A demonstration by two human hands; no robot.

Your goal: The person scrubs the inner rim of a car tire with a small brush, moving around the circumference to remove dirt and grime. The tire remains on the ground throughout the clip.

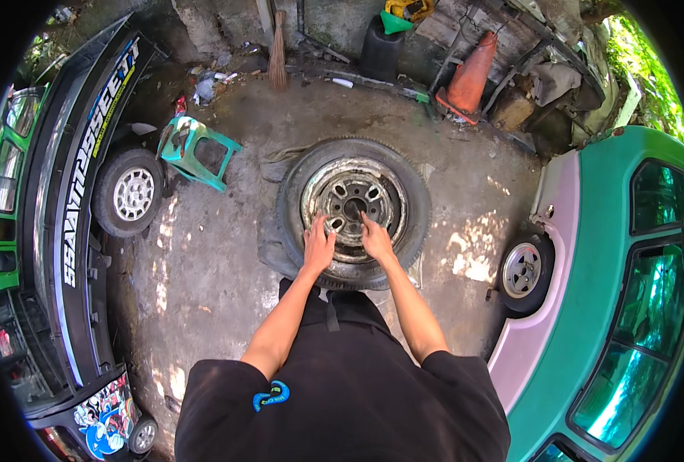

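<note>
Flat on the concrete floor before me lies a wheel with a black rubber tire (414, 225). Its worn steel rim (399, 199) faces up, with patchy, scraped paint and a round hole in the middle. My left hand (319, 248) hangs over the rim's near left part, fingers spread and nothing in them. Over the near right part is my right hand (378, 241), its index finger pointing towards the centre hole and nothing seen in its grasp. Whether the fingertips touch the metal, I cannot tell. Something flat and grey (272, 248) shows under the tire's left side.
A teal plastic stool (219, 151) stands to the left, beside a dark vehicle (85, 173) bearing writing. A green and pink vehicle (578, 306) bounds the right. Along the far wall are a twig broom (278, 58), a black jerrycan (381, 52), a green funnel (396, 23) and an orange traffic cone (473, 75).
</note>
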